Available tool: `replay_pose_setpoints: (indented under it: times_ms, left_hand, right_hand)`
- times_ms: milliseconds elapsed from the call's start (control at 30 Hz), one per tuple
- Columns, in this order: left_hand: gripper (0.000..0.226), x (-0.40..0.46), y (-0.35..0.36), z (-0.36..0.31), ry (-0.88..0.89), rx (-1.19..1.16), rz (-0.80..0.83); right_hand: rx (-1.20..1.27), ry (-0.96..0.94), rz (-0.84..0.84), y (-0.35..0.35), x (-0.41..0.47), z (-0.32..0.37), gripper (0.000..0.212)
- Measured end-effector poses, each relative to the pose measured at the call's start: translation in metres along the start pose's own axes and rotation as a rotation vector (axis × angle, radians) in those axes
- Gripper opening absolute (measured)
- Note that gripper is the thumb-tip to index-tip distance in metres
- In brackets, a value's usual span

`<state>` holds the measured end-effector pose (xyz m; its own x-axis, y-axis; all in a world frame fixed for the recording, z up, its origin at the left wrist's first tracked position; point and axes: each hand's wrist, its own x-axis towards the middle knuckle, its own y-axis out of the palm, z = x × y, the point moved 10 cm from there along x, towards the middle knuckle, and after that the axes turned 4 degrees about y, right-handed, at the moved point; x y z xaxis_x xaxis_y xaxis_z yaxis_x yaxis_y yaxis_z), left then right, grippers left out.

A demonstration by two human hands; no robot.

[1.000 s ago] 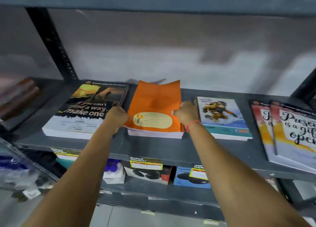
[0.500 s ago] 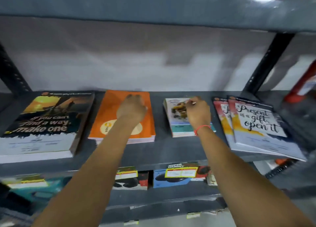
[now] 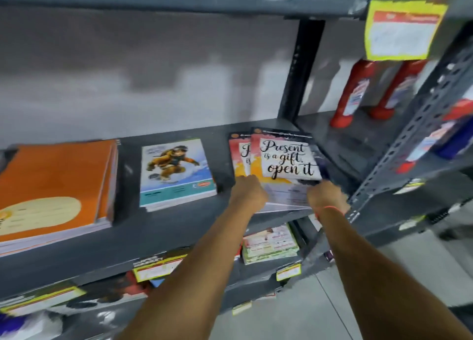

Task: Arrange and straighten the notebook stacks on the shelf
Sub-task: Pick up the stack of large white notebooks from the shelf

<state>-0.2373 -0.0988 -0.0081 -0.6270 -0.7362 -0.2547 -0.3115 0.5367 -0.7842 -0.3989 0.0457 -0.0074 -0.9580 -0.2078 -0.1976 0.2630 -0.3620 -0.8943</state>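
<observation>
On the grey shelf [image 3: 163, 227] lie three stacks. An orange notebook stack [image 3: 53, 183] is at the left, and a stack with a cartoon character cover [image 3: 174, 170] sits in the middle. At the right end lies a skewed "Present is a gift, open it" stack [image 3: 284, 160], its top copy shifted off the one below. My left hand [image 3: 248, 192] grips that stack's near left corner. My right hand [image 3: 326, 197], with a red thread at the wrist, holds its near right corner. The near edge of the stack is hidden by my hands.
A dark slotted upright [image 3: 299, 68] stands behind the right stack, and another slanted upright [image 3: 409, 124] is just right of my right hand. Red bottles [image 3: 355, 93] stand on the neighbouring shelf. Boxed goods and price tags [image 3: 158, 268] fill the shelf below.
Both hands have left the orange and cartoon stacks and moved right onto the "Present is a gift" stack. The view has swung right with them.
</observation>
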Motion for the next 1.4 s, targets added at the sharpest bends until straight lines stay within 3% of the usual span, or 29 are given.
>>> replay_pose_setpoints:
  times_ms: [100, 267, 400, 500, 567, 633, 700, 833, 1033, 1233, 1300, 1367, 1400]
  left_hand:
    - [0.043, 0.009, 0.001, 0.003, -0.108, 0.017, -0.043]
    - [0.045, 0.015, 0.0, 0.013, -0.276, -0.204, -0.038]
    - [0.054, 0.008, -0.002, 0.006, -0.287, -0.422, -0.094]
    - [0.048, -0.003, -0.018, 0.004, -0.241, -0.471, -0.129]
    - [0.043, -0.012, -0.037, 0.013, -0.226, -0.517, -0.158]
    - [0.03, -0.025, -0.062, 0.03, -0.207, -0.56, -0.189]
    - [0.015, -0.046, -0.09, 0.049, -0.22, -0.593, -0.223]
    - [0.013, -0.095, -0.16, 0.12, -0.213, -0.586, -0.36]
    - [0.027, -0.197, -0.257, 0.268, -0.313, -0.585, -0.52]
    - [0.022, -0.297, -0.345, 0.419, -0.438, -0.523, -0.631]
    - [0.04, -0.319, -0.362, 0.466, -0.512, -0.459, -0.647]
    - [0.034, -0.324, -0.365, 0.494, -0.539, -0.413, -0.621]
    - [0.042, -0.326, -0.367, 0.509, -0.558, -0.431, -0.622]
  right_hand:
    - [0.091, 0.037, 0.011, -0.006, 0.019, -0.011, 0.049]
    - [0.157, 0.067, 0.162, -0.007, 0.034, -0.016, 0.058]
    - [0.215, -0.017, 0.226, -0.024, 0.041, -0.005, 0.044]
    - [0.346, -0.074, 0.269, -0.041, 0.031, 0.012, 0.035]
    - [0.436, -0.135, 0.349, -0.038, 0.022, 0.027, 0.006]
    - [0.544, -0.179, 0.41, -0.03, 0.009, 0.047, 0.031]
    - [0.593, -0.232, 0.486, -0.021, -0.012, 0.073, 0.025]
    - [0.738, -0.37, 0.615, -0.003, -0.091, 0.145, 0.019]
    - [0.751, -0.566, 0.71, 0.055, -0.26, 0.25, 0.042]
    - [0.635, -0.748, 0.793, 0.151, -0.437, 0.328, 0.014]
    - [0.566, -0.767, 0.807, 0.182, -0.479, 0.348, 0.035]
    - [0.488, -0.779, 0.772, 0.202, -0.498, 0.357, 0.048]
    - [0.441, -0.786, 0.754, 0.212, -0.508, 0.363, 0.048]
